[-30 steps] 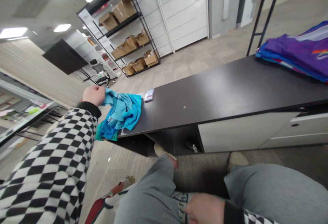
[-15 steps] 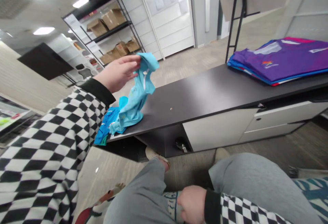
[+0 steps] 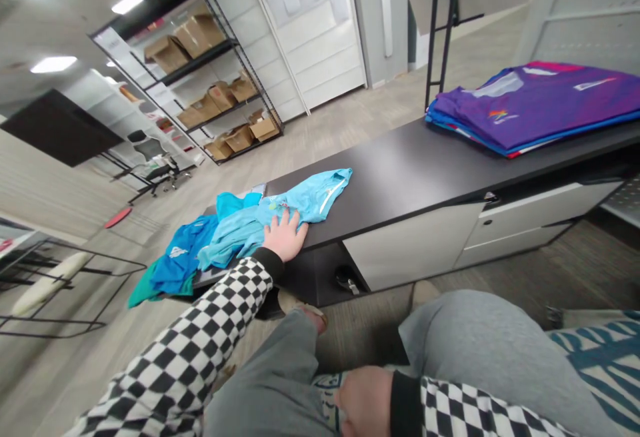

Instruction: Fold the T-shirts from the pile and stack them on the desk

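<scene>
A light blue shirt (image 3: 315, 195) lies rumpled across the dark cabinet top. My left hand (image 3: 287, 235) rests on its near edge, palm down, with the fingers spread. Left of it are a darker blue garment (image 3: 183, 250) and a green one (image 3: 143, 285), both at the cabinet's left end. My right hand (image 3: 366, 397) is low in the view between my legs, its fingers curled by a patterned cloth (image 3: 327, 400); whether it grips anything is hidden. A stack of folded shirts with a purple one (image 3: 545, 107) on top sits at the right.
The long cabinet (image 3: 385, 163) has an open compartment (image 3: 325, 273) below and white drawers (image 3: 520, 223) at the right. Behind it stand a metal stand (image 3: 440, 30) and a black rack (image 3: 213, 63) with cardboard boxes. A wire-frame stand (image 3: 100, 323) is at the left.
My left hand has let go of the raised light blue shirt and come down onto it, and the shirt now lies on the cabinet top. The camera view has turned left.
</scene>
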The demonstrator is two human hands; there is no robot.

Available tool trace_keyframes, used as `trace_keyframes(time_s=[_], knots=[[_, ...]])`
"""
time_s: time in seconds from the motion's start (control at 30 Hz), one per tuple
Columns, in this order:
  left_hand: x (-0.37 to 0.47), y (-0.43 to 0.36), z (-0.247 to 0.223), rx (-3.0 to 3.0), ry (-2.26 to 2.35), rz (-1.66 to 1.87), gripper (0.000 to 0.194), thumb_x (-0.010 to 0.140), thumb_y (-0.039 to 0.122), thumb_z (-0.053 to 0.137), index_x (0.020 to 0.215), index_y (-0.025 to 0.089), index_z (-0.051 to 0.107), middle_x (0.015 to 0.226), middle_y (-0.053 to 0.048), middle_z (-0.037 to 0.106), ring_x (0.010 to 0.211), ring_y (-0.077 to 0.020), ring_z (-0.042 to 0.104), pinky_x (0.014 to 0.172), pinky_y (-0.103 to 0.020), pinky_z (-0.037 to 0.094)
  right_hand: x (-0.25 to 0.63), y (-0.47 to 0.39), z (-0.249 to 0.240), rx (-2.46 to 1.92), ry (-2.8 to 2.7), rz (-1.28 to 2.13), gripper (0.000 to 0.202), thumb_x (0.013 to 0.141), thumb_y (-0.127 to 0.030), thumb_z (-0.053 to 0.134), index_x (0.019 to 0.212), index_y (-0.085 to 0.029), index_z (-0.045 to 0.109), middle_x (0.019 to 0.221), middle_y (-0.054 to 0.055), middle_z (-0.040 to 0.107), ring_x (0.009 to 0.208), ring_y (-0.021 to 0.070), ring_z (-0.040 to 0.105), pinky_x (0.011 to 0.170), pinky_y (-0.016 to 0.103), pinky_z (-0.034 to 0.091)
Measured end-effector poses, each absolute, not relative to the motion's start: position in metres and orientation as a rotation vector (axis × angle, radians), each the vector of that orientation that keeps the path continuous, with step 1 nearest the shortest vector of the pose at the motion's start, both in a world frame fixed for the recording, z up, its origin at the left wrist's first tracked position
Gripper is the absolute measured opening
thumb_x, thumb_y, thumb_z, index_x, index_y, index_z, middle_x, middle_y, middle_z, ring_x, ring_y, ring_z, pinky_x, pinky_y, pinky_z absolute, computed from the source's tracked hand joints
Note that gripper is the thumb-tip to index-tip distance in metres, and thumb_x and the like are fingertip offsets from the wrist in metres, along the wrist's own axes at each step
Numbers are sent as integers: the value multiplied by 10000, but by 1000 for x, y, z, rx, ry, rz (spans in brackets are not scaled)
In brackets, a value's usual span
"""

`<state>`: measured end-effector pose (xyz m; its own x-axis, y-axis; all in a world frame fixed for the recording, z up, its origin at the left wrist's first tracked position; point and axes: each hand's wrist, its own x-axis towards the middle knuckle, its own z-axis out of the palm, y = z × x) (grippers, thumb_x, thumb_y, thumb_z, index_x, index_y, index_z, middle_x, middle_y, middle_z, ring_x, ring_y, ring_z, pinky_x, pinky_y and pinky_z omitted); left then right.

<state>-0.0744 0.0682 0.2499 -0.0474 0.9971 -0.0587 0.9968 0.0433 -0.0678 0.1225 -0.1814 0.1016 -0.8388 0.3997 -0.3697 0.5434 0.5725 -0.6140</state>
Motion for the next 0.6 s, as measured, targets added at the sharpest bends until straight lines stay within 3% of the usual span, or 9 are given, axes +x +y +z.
trace_keyframes(time_s=[0.1,0.23,0.4,0.5,0.6], knots=[[-48,57,228,-2309,-2070,-178,626,1152,580,489,1697,306,632,1864,-150,462,1715,-496,408,1361,-757,340,118,-179,106,800,2450,-934,417,893,-523,739,1212,-302,892,1234,177,889,1123,463,870,827,558,711],[-2,37,216,-2446,-1788,-465,547,1109,498,616,1610,305,718,1740,-153,622,1629,-478,531,1357,-723,388,115,-172,108,679,2385,-922,514,896,-606,715,1292,-321,878,1183,157,899,1044,453,885,735,544,713],[30,24,212,-2813,-1321,-597,623,974,286,749,1596,311,734,1706,-98,664,1630,-401,565,1410,-648,384,121,-165,110,688,2354,-838,563,932,-548,680,1343,-216,875,1167,195,891,1066,426,888,814,503,725],[14,34,219,-2993,-1166,-762,465,999,204,667,1423,294,837,1592,-80,758,1524,-308,682,1350,-538,499,124,-165,114,666,2394,-805,602,901,-509,691,1299,-100,883,1136,260,877,1079,457,879,833,506,729],[-28,49,235,-2847,-1281,-974,370,1042,191,589,1262,243,882,1391,-102,854,1352,-264,780,1260,-449,577,125,-168,109,704,2390,-789,600,869,-485,709,1277,-84,890,1103,278,873,1039,487,877,792,531,729]])
